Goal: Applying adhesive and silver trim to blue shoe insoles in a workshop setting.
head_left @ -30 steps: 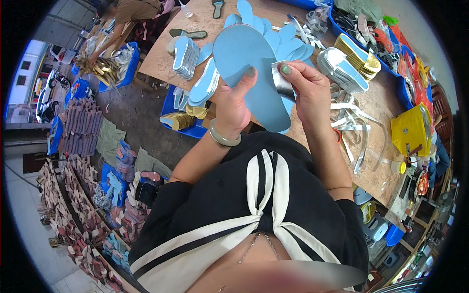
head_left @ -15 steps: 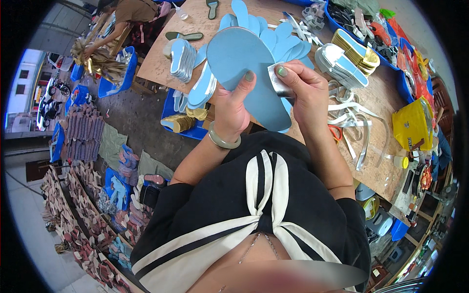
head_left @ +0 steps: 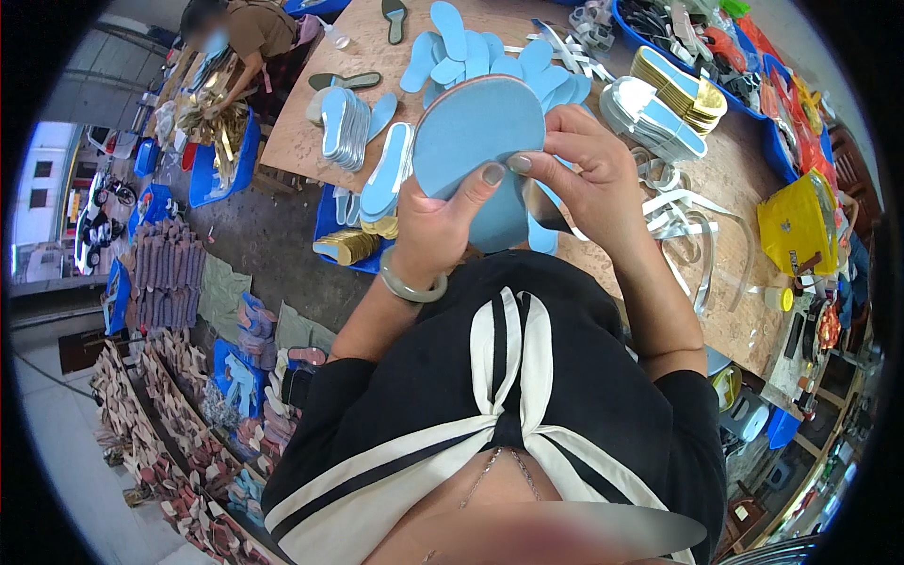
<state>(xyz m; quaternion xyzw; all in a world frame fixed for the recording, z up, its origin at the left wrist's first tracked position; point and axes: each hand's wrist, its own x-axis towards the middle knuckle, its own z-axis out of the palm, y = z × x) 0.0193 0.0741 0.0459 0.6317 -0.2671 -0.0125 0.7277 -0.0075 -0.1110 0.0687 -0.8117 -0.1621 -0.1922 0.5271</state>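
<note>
Outward points blue insole [head_left: 478,124] lengthwise, broad end far; left hand [head_left: 436,218], right hand [head_left: 598,179] closed, pinching it.

Thumb of right hand [head_left: 595,174] nearer left thumb [head_left: 478,188]; insole [head_left: 478,127] apparently tilted.

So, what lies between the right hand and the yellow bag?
In the head view, loose white strips lie on the table between the right hand and the yellow bag.

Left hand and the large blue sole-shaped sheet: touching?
Touching. The head view shows the left hand gripping the large blue sole-shaped sheet, thumb lying across its face.
</note>
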